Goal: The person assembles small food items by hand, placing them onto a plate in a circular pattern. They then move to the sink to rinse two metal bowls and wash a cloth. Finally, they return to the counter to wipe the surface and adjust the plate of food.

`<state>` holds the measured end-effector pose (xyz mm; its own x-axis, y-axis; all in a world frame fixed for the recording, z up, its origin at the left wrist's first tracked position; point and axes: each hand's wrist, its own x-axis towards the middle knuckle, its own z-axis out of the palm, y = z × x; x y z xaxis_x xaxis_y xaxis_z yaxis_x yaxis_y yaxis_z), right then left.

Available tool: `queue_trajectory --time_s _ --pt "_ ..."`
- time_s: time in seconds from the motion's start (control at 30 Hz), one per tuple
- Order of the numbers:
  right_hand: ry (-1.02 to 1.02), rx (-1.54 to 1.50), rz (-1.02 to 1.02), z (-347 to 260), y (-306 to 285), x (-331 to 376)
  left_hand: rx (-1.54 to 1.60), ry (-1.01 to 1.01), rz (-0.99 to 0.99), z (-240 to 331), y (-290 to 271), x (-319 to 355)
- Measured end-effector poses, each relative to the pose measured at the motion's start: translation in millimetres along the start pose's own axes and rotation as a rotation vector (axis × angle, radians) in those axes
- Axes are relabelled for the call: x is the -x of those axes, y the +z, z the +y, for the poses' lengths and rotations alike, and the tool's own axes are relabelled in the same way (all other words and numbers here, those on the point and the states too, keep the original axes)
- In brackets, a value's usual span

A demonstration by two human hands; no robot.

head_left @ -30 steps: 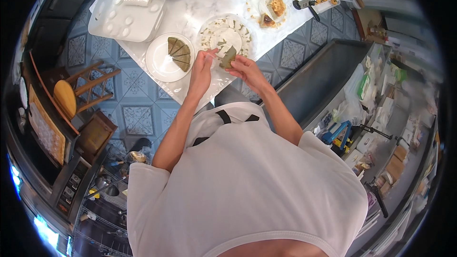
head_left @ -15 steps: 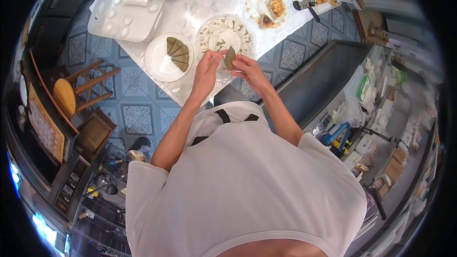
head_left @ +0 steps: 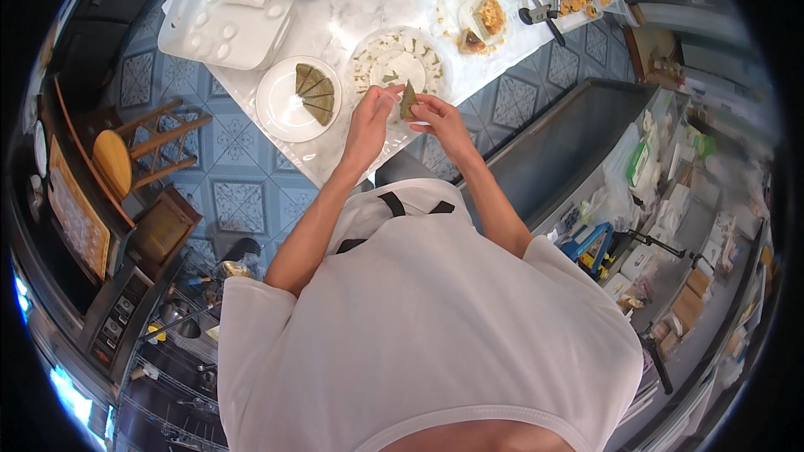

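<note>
Right hand (head_left: 442, 124) — pinch-grip on green wedge (head_left: 408, 103)

Legibility check, head view: no words, numbers or signs are reading clearly anywhere. At 1 o'clock, a black blocky clamp (head_left: 540, 14) on a long dark bar is showing small pale marks, too fine for deciphering. At 8 o'clock, a dark rectangular panel (head_left: 107, 336) is bearing pale spots, not resolving into characters. Toward 3 o'clock, a green-and-white oblong packet (head_left: 641, 161) is remaining equally unreadable.
</note>
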<state>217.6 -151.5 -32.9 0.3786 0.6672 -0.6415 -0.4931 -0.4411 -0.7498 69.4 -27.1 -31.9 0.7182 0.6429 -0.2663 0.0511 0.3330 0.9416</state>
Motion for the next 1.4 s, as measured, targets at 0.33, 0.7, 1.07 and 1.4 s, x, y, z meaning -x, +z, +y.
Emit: queue_trajectory --time_s 0.33,0.7,1.07,1.4 --pt "-0.022 0.028 0.059 0.0 -0.5 -2.5 -0.063 -0.011 0.047 8.1 -6.2 0.6" --pt "-0.156 0.128 0.028 -32.4 12.3 14.5 -0.153 -0.112 0.187 -5.4 -16.7 -4.8" --pt "-0.099 -0.457 -0.222 -35.0 73.9 18.7 -0.406 -0.05 0.169 2.5 -15.5 7.3" --pt "-0.22 0.048 -0.138 -18.6 53.2 14.8 0.284 -0.335 0.149 2.8 -22.7 11.7"
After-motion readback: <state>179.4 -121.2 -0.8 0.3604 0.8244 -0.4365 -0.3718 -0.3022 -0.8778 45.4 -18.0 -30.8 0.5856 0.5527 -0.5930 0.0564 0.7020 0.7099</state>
